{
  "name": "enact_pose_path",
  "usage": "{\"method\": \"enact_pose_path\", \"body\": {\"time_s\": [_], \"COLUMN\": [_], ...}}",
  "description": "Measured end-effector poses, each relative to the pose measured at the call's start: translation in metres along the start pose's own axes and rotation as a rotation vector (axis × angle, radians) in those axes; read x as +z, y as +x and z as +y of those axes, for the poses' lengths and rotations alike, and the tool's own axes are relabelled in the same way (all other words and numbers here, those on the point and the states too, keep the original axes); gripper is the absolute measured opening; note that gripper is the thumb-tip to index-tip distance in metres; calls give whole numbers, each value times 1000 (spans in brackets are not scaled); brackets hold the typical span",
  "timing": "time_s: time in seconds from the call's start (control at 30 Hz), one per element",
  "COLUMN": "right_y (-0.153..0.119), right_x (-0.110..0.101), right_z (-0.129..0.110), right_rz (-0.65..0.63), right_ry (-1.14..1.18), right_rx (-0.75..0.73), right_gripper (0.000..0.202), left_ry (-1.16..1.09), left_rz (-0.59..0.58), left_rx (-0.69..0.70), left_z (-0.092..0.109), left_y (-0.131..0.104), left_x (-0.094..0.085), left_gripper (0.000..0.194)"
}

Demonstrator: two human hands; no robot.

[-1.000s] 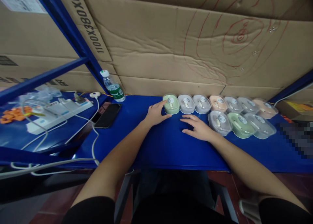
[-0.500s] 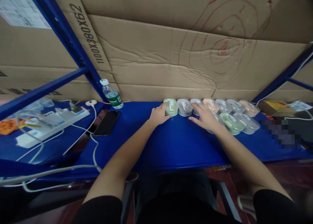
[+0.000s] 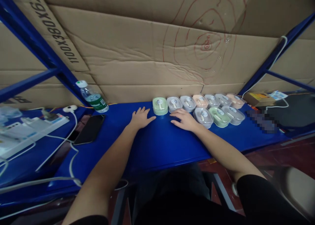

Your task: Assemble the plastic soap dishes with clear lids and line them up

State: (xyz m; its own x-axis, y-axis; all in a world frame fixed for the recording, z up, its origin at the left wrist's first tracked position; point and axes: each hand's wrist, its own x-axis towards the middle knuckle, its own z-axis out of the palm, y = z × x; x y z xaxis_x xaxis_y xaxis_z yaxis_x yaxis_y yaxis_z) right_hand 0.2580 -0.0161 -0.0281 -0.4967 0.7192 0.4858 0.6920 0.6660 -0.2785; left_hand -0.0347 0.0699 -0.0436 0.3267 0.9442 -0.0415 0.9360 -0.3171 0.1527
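Note:
Several small lidded boxes with clear covers and round labels stand in two rows by the cardboard wall. At the left end of the back row is a green box [image 3: 160, 106], with a grey box [image 3: 175, 103] beside it. My left hand [image 3: 140, 117] lies open on the blue tabletop, fingers spread, a little left of the green box and apart from it. My right hand [image 3: 185, 120] is open in front of the grey boxes, its fingertips close to them and holding nothing. Right of it, the front row has a grey box [image 3: 203, 117] and a green box [image 3: 220, 116].
A water bottle [image 3: 94, 100] and a black phone [image 3: 90, 129] are on the left. Beyond them lie a white power strip [image 3: 31, 133] and loose cables. A small carton [image 3: 262, 99] sits at the right, near the blue frame post [image 3: 278, 49].
My left hand has come away from the left green box and moved left. My right hand has shifted left and nearer, uncovering boxes behind it. The whole view has turned rightward.

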Motion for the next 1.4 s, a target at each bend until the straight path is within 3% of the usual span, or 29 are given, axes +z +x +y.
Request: {"method": "enact_pose_path", "body": {"time_s": [0.13, 0.33, 0.47, 0.63, 0.93, 1.07, 1.2, 1.4], "right_y": [1, 0, -1, -1, -1, 0, -2, -12], "right_x": [3, 2, 2, 2, 1, -9, -38, -89], "right_z": [-6, 2, 5, 3, 3, -1, -9, -10], "right_rz": [-36, -218, -182, -258, -279, -284, -217, -129], "right_ry": [57, 38, 54, 53, 69, 7, -251, -554], "right_rx": [-17, -62, -55, -55, -22, 2, 165, 590], "right_gripper": [35, 31, 34, 34, 38, 39, 43, 59], "left_ry": [36, 29, 46, 57, 43, 39, 35, 39], "left_rz": [-11, -25, -29, -32, -22, -27, -37, -51], "left_rx": [28, 27, 21, 16, 27, 25, 22, 23], "left_z": [3, 5, 2, 3, 2, 3, 6, 7], "left_y": [-4, -6, -3, -3, -3, -4, -7, -8], "left_x": [-2, -5, -1, -1, 0, -2, -5, -8], "left_gripper": [88, 88, 88, 86, 85, 86, 85, 86]}}
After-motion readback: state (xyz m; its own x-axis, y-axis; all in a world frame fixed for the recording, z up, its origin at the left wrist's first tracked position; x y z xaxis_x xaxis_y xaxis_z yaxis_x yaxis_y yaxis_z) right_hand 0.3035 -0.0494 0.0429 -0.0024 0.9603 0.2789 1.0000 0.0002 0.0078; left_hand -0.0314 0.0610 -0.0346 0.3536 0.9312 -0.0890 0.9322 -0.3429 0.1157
